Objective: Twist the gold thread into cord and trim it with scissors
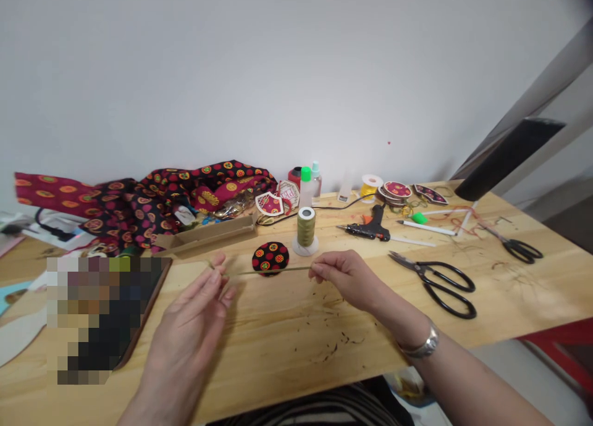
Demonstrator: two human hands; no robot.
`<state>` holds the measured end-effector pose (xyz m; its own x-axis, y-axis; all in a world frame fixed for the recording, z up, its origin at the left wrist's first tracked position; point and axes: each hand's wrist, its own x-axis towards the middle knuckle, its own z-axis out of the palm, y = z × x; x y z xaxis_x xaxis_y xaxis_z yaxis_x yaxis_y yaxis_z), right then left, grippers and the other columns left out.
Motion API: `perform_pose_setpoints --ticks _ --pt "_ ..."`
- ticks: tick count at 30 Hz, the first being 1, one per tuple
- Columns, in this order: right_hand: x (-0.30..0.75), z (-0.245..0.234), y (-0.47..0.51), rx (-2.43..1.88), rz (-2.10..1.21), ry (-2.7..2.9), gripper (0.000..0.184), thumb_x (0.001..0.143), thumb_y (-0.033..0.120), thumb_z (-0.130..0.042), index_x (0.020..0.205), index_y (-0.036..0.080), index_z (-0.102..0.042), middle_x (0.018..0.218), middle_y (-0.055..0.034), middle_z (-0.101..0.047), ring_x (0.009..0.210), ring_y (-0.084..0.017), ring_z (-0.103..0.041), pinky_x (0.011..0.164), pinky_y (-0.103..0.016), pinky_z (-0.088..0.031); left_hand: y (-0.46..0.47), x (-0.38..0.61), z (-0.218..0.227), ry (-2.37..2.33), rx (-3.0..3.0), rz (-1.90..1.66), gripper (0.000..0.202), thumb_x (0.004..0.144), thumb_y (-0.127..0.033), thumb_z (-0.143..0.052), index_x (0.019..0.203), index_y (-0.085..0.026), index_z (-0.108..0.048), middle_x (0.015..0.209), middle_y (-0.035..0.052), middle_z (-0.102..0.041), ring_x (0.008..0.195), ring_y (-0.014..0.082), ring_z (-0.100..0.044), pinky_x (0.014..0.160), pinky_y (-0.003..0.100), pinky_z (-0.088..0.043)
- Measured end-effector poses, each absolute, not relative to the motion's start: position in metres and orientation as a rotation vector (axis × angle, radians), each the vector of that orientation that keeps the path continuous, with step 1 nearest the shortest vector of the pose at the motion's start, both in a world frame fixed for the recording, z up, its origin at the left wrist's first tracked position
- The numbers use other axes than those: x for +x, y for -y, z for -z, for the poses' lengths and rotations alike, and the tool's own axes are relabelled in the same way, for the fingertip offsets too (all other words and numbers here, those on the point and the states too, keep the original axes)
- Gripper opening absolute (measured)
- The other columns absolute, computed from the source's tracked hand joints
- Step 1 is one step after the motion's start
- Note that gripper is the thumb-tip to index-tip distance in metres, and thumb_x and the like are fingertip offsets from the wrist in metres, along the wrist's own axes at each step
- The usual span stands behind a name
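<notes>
A thin olive-green thread [266, 270] stretches nearly level between my two hands above the wooden table. My left hand [197, 312] pinches its left end between thumb and fingers, the other fingers loosely curled. At the other end, my right hand [345, 275] grips the thread between thumb and forefinger, with a silver bracelet on the wrist. Just behind the thread lies a round black fabric piece [270, 256] with red and orange motifs. Beside it stands a spool of olive thread [306, 228], near my right hand.
Black-handled scissors [435, 278] lie right of my right hand, with a glue gun [370, 225] behind them. A long cardboard box [208, 236] and patterned fabric [152, 197] fill the back left. Smaller scissors [514, 244] rest far right. A blurred-out tablet-like object [152, 290] lies left.
</notes>
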<state>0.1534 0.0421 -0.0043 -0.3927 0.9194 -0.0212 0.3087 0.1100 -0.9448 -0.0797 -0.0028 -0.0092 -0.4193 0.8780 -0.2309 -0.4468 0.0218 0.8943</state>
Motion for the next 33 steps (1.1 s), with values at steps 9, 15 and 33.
perform_pose_setpoints --ticks 9,15,33 --pt "0.150 -0.011 -0.036 -1.081 -0.945 2.166 0.021 0.086 0.012 -0.050 0.074 0.016 -0.067 0.074 -0.0017 -0.067 0.071 -0.012 -0.058 0.068 -0.022 -0.041 0.022 -0.106 -0.018 -2.262 2.071 -0.607 0.033 0.080 -0.041 -0.051 0.090 -0.020 -0.074 0.085 0.0139 -0.074 0.073 0.0348 -0.066 0.066 0.048 -0.049" --pt "0.140 -0.018 -0.031 -0.946 -0.759 2.355 0.022 0.087 0.008 -0.048 0.079 0.015 -0.067 0.081 -0.0048 -0.068 0.077 -0.015 -0.059 0.073 -0.024 -0.043 0.011 -0.048 -0.013 -1.418 2.213 -1.111 0.042 0.078 -0.021 -0.062 0.120 -0.025 -0.061 0.129 0.0074 -0.059 0.116 0.0253 -0.054 0.098 0.037 -0.041" --pt "0.142 -0.013 -0.036 -0.878 -0.791 2.497 0.024 0.086 0.004 -0.042 0.084 0.016 -0.063 0.090 -0.0039 -0.069 0.081 -0.015 -0.059 0.074 -0.026 -0.041 0.004 -0.027 0.016 -1.387 2.106 -0.979 0.031 0.080 -0.013 -0.050 0.101 -0.025 -0.069 0.087 0.0056 -0.075 0.072 0.0208 -0.068 0.064 0.028 -0.049"
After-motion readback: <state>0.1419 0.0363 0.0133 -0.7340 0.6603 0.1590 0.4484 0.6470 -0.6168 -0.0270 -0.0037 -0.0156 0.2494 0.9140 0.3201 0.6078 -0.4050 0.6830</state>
